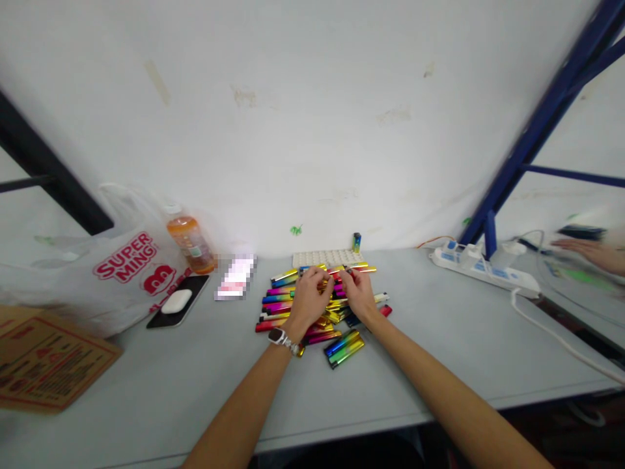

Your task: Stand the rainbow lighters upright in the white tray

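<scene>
Shiny, multicoloured lighters (278, 307) lie in a loose pile on the grey table (430, 352). Over the middle of this pile, my left hand (311, 298) has its fingers curled together; whatever sits in them is hidden. Close beside it, my right hand (359, 293) pinches a lighter whose dark end shows at the fingertips. Nearer to me, a blue and a green lighter (346, 352) lie side by side. Behind the pile is a white gridded tray (325, 258), and one blue-green lighter (357, 243) stands upright at its right end.
To the left are a cardboard box (53, 358), a plastic bag (122, 273), an orange drink bottle (192, 241), a phone (198, 286) with a white case on it, and a blurred-out bright panel (236, 277). A power strip (488, 270) lies right, near another person's hand (590, 253).
</scene>
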### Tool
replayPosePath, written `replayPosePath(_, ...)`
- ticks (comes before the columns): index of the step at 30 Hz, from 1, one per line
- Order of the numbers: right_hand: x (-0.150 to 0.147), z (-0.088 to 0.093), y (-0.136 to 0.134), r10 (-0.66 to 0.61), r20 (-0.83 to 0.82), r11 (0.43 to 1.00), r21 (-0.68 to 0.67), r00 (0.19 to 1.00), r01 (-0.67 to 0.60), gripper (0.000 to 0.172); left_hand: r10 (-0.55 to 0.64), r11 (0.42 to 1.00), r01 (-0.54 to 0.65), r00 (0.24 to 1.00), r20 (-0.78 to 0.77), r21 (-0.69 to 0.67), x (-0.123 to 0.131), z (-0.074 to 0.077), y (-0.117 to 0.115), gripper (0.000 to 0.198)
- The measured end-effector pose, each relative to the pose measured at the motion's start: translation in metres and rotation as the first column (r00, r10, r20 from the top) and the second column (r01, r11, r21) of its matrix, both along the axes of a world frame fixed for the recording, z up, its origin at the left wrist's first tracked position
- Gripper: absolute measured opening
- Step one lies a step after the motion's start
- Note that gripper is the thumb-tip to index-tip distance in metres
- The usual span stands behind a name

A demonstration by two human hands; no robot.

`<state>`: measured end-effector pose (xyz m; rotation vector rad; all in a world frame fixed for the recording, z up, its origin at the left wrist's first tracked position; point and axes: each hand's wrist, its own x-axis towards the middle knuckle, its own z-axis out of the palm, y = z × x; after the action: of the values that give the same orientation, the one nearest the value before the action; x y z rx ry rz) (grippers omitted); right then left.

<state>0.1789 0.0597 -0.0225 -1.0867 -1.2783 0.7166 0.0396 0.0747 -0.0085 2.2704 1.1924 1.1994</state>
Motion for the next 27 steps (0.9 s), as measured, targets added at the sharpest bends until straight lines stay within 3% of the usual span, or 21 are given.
replayPosePath(10, -0.0053, -0.0015, 0.0013, -0.049, 0.005, 0.998, 0.044, 0.999, 0.048, 0.029, 0.001, 1.000, -0.001, 1.000, -0.021, 0.005, -0.0007, -0.0008, 0.0002, 0.014)
replayPosePath(27, -0.0056, -0.0053, 0.0017, -0.053, -0.013, 0.998, 0.035, 0.998, 0.054, 0.028, 0.000, 1.000, 0.000, 1.000, -0.031, 0.012, -0.0003, -0.0019, 0.0008, 0.014)
